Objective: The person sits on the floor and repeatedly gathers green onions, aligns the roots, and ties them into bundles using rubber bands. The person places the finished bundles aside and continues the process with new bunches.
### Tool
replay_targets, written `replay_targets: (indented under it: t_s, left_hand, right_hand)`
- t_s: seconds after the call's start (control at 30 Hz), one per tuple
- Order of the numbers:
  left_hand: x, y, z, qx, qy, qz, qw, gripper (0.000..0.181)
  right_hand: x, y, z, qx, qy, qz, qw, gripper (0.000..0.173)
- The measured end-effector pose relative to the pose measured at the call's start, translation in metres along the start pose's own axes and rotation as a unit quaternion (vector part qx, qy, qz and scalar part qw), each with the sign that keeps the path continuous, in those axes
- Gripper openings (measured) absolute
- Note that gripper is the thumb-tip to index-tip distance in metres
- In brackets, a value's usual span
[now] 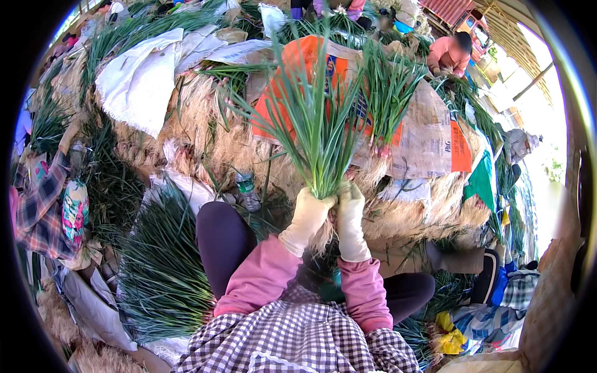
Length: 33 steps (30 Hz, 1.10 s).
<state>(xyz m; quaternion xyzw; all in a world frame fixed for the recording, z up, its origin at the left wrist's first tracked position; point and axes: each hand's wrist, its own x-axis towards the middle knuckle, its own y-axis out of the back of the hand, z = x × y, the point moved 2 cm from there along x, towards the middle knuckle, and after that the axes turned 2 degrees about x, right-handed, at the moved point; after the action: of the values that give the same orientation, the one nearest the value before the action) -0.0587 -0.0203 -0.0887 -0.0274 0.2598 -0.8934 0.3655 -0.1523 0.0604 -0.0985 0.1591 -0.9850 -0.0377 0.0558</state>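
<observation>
My left hand (311, 210), in a cream glove, is shut around the lower stems of a bunch of green onions (322, 158). Its leaves fan upward, and pale roots hang below my hands. Close beside it, my right hand (350, 198), gloved alike, has its fingers curled at the same stems; whether it grips them is hard to tell. Beyond my hands, another green onion bunch (385, 102) lies on an orange and grey printed sack (419, 135). By my left leg rests a large pile of green onions (163, 265).
A plastic bottle (248, 192) stands past my left knee. Ahead runs a long heap of rooty onions (224, 135), partly under a white sack (140, 84). People work around me: a plaid sleeve (46, 210) at left, yellow gloves (450, 333) at right, a person in pink (450, 53) beyond.
</observation>
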Motion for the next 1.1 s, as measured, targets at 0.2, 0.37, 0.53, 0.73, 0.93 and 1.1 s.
replay_targets:
  t_s: [0.2, 0.37, 0.53, 0.73, 0.93, 1.1]
  left_hand:
    - [-0.004, -0.002, 0.004, 0.178, 0.092, -0.032, 0.979, 0.015]
    - [0.01, 0.021, -0.04, 0.34, -0.16, 0.007, 0.927, 0.015]
    - [-0.002, 0.021, -0.045, 0.369, -0.258, -0.025, 0.893, 0.06]
    - [0.03, 0.027, -0.102, 0.558, -0.24, 0.051, 0.793, 0.028]
    - [0.001, -0.009, -0.009, 0.694, -0.058, 0.022, 0.717, 0.038]
    - [-0.021, -0.005, 0.01, 0.602, -0.175, 0.043, 0.778, 0.019]
  right_hand:
    - [-0.001, 0.007, -0.058, 0.099, 0.043, -0.062, 0.992, 0.014]
    - [-0.029, -0.035, -0.116, -0.458, 0.32, -0.148, 0.816, 0.022]
    - [-0.026, -0.079, -0.103, -0.613, 0.338, -0.058, 0.712, 0.044]
    - [0.034, -0.082, -0.073, -0.641, 0.183, -0.079, 0.741, 0.035]
    - [0.033, -0.06, -0.085, -0.455, 0.206, -0.028, 0.866, 0.046]
    - [0.033, -0.048, -0.071, -0.36, 0.263, 0.047, 0.894, 0.019]
